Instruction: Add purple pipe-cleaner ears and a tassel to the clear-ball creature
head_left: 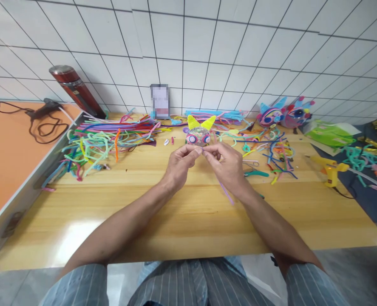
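In the head view, my left hand [179, 166] and my right hand [225, 165] meet over the middle of the wooden table [188, 225], thumb and forefinger of each pinched together at one spot. Between them I have clamped the end of a purple pipe cleaner [227, 194], though my fingers cover most of that end; the rest of it comes out below my right palm and slants down over the table toward me. Just beyond my fingertips stands a clear ball figure [202, 135] with yellow ears [194, 123] and pink, white and blue ringed eyes, its lower part hidden behind my hands. To the left lie a long bundle of coloured pipe cleaners [121, 126] and, nearer me, a tangle of pale green ones [94, 146], with an orange strand [117, 145] at its right side. Behind them a red flask [76, 91] leans toward the left, and a phone [160, 102] stands against the white tiled wall [201, 38]. A light blue bundle [218, 115] lies along the wall behind the ball figure. On my right, near my hand, is a tool with a teal handle [257, 174], with dark blue strands [273, 158] just past it; farther right lies a yellow glue gun [331, 171], and two decorated figures [271, 115] sit side by side at the back, next to a bright green packet [328, 134]
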A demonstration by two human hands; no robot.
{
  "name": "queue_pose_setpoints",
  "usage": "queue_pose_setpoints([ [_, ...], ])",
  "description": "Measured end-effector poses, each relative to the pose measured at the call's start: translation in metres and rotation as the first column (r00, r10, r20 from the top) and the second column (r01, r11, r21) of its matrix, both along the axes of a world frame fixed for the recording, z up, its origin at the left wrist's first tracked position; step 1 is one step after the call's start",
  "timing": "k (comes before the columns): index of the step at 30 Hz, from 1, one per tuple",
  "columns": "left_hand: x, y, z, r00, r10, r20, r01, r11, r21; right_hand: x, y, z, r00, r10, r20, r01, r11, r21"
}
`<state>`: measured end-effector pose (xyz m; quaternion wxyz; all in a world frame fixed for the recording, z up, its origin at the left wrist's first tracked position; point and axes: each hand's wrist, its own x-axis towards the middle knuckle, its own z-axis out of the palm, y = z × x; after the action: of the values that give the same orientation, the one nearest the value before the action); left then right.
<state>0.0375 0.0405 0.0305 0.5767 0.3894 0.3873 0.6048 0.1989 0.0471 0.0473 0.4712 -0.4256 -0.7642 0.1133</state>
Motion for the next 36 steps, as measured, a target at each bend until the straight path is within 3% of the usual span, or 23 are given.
queue_pose_setpoints([
  [4,0.013,-0.007,-0.006,0.988,0.032,0.150,-0.024,0.998,-0.056,-0.010,-0.005,-0.005,0.990,-0.045,-0.130,0.032,0.994,-0.104],
  [7,0.014,-0.006,-0.011,0.987,0.024,0.157,-0.012,0.997,-0.081,-0.010,-0.004,-0.007,0.985,-0.068,-0.157,0.044,0.988,-0.149],
  [12,-0.001,0.009,-0.013,0.986,-0.085,-0.142,0.090,0.995,0.030,0.002,0.006,-0.007,0.998,-0.054,-0.031,0.052,0.996,-0.067],
  [16,-0.016,0.020,-0.013,0.909,-0.072,-0.410,0.155,0.973,0.173,0.011,0.010,-0.004,0.990,0.021,0.140,-0.026,0.999,0.033],
  [19,-0.020,0.021,-0.013,0.860,-0.003,-0.510,0.160,0.951,0.264,0.015,0.010,0.000,0.980,0.074,0.182,-0.078,0.997,0.015],
  [23,-0.016,0.017,-0.011,0.921,0.012,-0.390,0.104,0.956,0.275,0.015,0.010,0.001,0.996,0.088,-0.010,-0.089,0.980,-0.177],
  [26,-0.011,0.012,-0.008,0.968,-0.024,-0.249,0.074,0.978,0.195,0.011,0.011,-0.003,0.965,0.085,-0.246,-0.172,0.919,-0.356],
  [29,-0.003,0.006,-0.007,0.993,-0.023,-0.115,0.039,0.989,0.140,0.006,0.011,-0.008,0.906,0.044,-0.420,-0.250,0.857,-0.450],
  [33,0.009,-0.002,-0.013,0.998,-0.010,0.056,0.008,0.999,0.035,-0.002,0.010,-0.013,0.852,-0.012,-0.523,-0.293,0.817,-0.496],
  [36,0.011,-0.002,-0.017,0.996,-0.007,0.090,0.007,1.000,0.002,-0.004,0.009,-0.014,0.871,-0.013,-0.492,-0.275,0.815,-0.509],
])
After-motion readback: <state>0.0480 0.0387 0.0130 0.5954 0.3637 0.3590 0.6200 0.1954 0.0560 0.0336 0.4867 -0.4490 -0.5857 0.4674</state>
